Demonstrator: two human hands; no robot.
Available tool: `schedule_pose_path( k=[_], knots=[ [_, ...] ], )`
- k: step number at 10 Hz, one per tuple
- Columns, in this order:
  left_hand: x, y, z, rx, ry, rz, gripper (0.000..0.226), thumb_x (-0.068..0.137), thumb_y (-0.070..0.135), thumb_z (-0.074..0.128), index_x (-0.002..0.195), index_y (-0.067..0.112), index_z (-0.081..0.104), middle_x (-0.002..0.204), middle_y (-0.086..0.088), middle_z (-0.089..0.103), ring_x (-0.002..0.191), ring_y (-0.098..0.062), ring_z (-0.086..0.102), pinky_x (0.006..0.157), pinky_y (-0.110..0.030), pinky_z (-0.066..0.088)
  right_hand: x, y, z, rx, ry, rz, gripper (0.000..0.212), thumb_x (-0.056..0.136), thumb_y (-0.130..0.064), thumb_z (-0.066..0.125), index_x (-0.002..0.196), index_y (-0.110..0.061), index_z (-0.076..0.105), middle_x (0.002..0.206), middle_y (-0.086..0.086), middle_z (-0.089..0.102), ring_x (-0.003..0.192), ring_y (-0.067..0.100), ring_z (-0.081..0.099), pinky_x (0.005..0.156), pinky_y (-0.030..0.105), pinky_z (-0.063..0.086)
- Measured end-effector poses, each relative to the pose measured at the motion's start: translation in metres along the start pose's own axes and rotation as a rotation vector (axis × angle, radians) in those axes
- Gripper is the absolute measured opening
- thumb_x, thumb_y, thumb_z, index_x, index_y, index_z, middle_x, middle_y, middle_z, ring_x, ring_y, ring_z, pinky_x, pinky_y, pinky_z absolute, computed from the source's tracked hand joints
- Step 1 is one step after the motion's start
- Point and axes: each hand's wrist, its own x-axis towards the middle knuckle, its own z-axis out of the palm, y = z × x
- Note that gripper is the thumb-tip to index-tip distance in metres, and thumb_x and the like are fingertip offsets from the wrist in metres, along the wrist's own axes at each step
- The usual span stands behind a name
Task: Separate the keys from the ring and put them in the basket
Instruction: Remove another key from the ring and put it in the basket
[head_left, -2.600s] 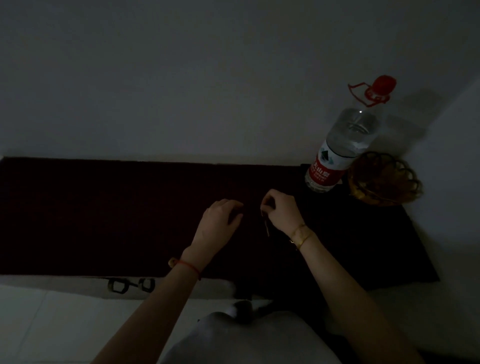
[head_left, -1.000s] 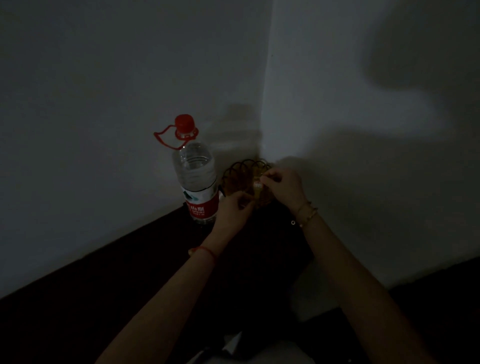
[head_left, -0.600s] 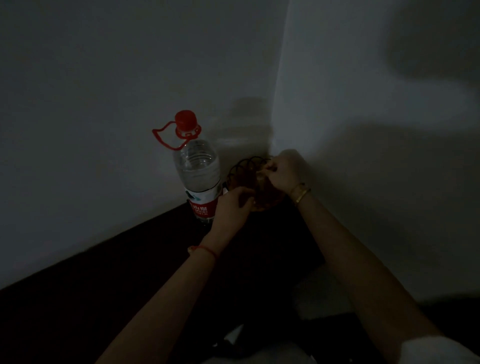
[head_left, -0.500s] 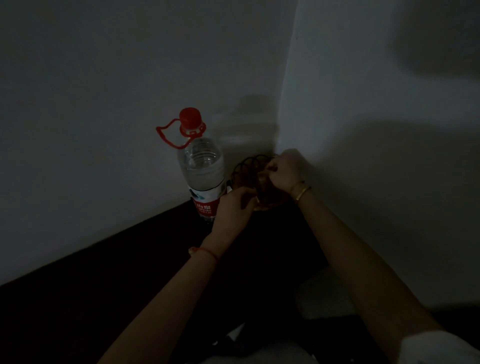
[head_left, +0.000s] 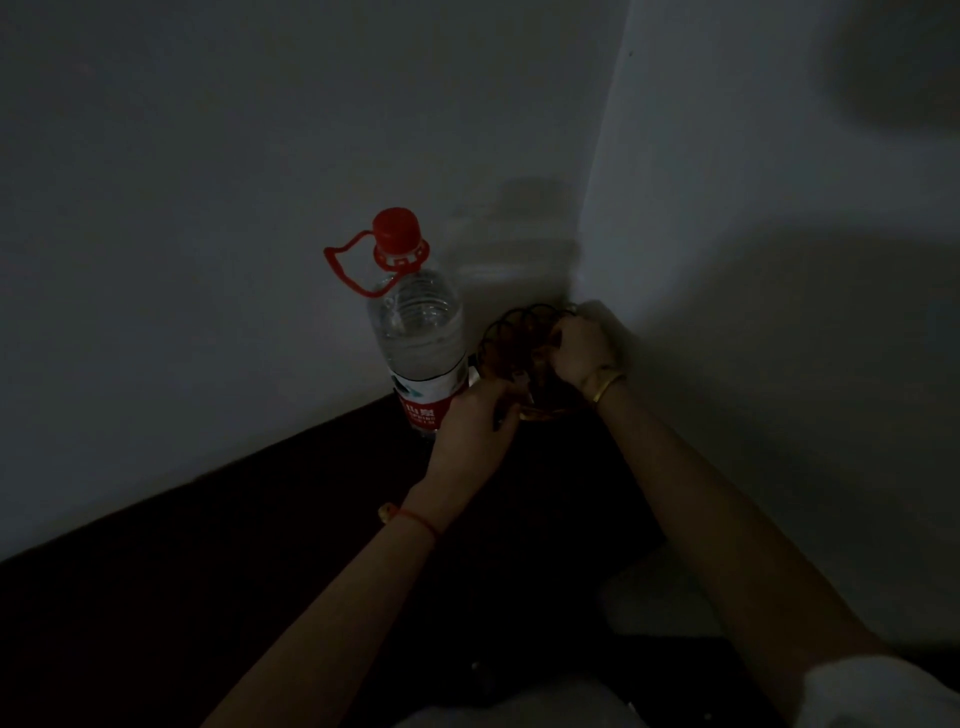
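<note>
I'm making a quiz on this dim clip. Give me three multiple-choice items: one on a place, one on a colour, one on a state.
1. Where does the basket sit?
A. In the wall corner, right of the water bottle
B. Left of the bottle
C. On the person's lap

2. What colour is the bottle's cap?
A. Blue
B. Red
C. White

3. How does the bottle stand?
A. Lying on its side
B. Upside down
C. Upright, capped

Answers:
1 A, the basket's rim shows between the bottle and the corner, with the right hand over it and the left hand at its near edge.
2 B, cap and carry loop are both red.
3 C, it stands with the cap on top.
</note>
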Motion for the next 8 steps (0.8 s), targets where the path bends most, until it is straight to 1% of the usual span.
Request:
schedule_pose_path(
  k=[1, 2, 3, 4, 5, 6, 7, 8],
  knots=[
    [-0.001, 0.001, -0.001, -0.003, 0.006, -0.006, 0.021, 0.088, 0.01, 0.057, 0.107, 0.011, 0.068, 0.106, -0.006, 0.071, 0.097, -0.016, 0.065, 0.083, -0.034, 0.053, -0.004, -0.003, -0.001, -0.083, 0.015, 0.002, 0.026, 0.088, -0.02, 0.057, 0.102, 0.0, 0.067, 0.108, 0.024, 0.069, 0.102, 0.04, 0.065, 0.084, 0.044, 0.055],
    [-0.002, 0.002, -0.002, 0.008, 0.005, -0.002, 0.021, 0.088, 0.01, 0.057, 0.106, 0.01, 0.068, 0.106, -0.007, 0.071, 0.096, -0.016, 0.065, 0.082, -0.037, 0.053, -0.011, -0.006, -0.003, -0.139, 0.03, 0.001, 0.027, 0.09, -0.024, 0.055, 0.101, -0.004, 0.069, 0.107, 0.022, 0.07, 0.1, 0.039, 0.065, 0.081, 0.044, 0.055],
    [-0.003, 0.002, -0.004, 0.018, -0.002, 0.009, 0.02, 0.088, 0.01, 0.057, 0.106, 0.01, 0.067, 0.105, -0.007, 0.071, 0.095, -0.017, 0.065, 0.081, -0.039, 0.053, -0.017, -0.004, -0.007, -0.127, 0.071, -0.038, 0.026, 0.089, -0.02, 0.054, 0.097, -0.001, 0.069, 0.103, 0.025, 0.071, 0.097, 0.041, 0.065, 0.079, 0.044, 0.054],
    [-0.006, 0.001, -0.008, 0.047, -0.009, 0.036, 0.02, 0.088, 0.011, 0.057, 0.106, 0.01, 0.067, 0.105, -0.007, 0.071, 0.096, -0.019, 0.064, 0.082, -0.038, 0.053, -0.026, -0.002, -0.012, -0.089, 0.113, -0.096, 0.022, 0.085, -0.01, 0.053, 0.096, 0.003, 0.067, 0.102, 0.027, 0.069, 0.097, 0.042, 0.064, 0.081, 0.044, 0.054],
    [-0.01, 0.0, -0.012, 0.081, 0.01, 0.084, 0.02, 0.089, 0.011, 0.057, 0.106, 0.012, 0.066, 0.105, -0.006, 0.071, 0.098, -0.019, 0.062, 0.079, -0.028, 0.048, -0.04, 0.0, -0.015, -0.033, 0.177, -0.134, 0.02, 0.081, 0.0, 0.053, 0.096, 0.005, 0.066, 0.102, 0.028, 0.068, 0.098, 0.04, 0.062, 0.084, 0.041, 0.052],
    [-0.016, 0.001, -0.019, 0.109, 0.015, 0.123, 0.021, 0.088, 0.009, 0.055, 0.106, 0.011, 0.066, 0.103, -0.007, 0.071, 0.097, -0.02, 0.061, 0.079, -0.029, 0.047, -0.06, 0.001, -0.018, -0.049, 0.233, -0.142, 0.018, 0.082, -0.007, 0.058, 0.098, -0.002, 0.065, 0.104, 0.024, 0.067, 0.097, 0.039, 0.061, 0.083, 0.04, 0.05],
    [-0.024, -0.001, -0.024, 0.132, 0.023, 0.136, 0.018, 0.089, 0.011, 0.055, 0.103, 0.01, 0.066, 0.1, -0.009, 0.069, 0.094, -0.021, 0.061, 0.077, -0.034, 0.049, -0.082, 0.003, -0.02, -0.065, 0.266, -0.155, 0.02, 0.082, -0.012, 0.061, 0.102, -0.006, 0.064, 0.106, 0.02, 0.066, 0.099, 0.036, 0.059, 0.084, 0.04, 0.049],
    [-0.035, 0.002, -0.029, 0.112, 0.013, 0.127, 0.018, 0.089, 0.013, 0.055, 0.103, 0.012, 0.067, 0.101, -0.008, 0.07, 0.094, -0.019, 0.062, 0.077, -0.032, 0.049, -0.105, 0.002, -0.019, -0.055, 0.265, -0.169, 0.024, 0.084, -0.014, 0.061, 0.106, -0.007, 0.062, 0.11, 0.019, 0.065, 0.102, 0.036, 0.058, 0.088, 0.044, 0.049]
  ],
)
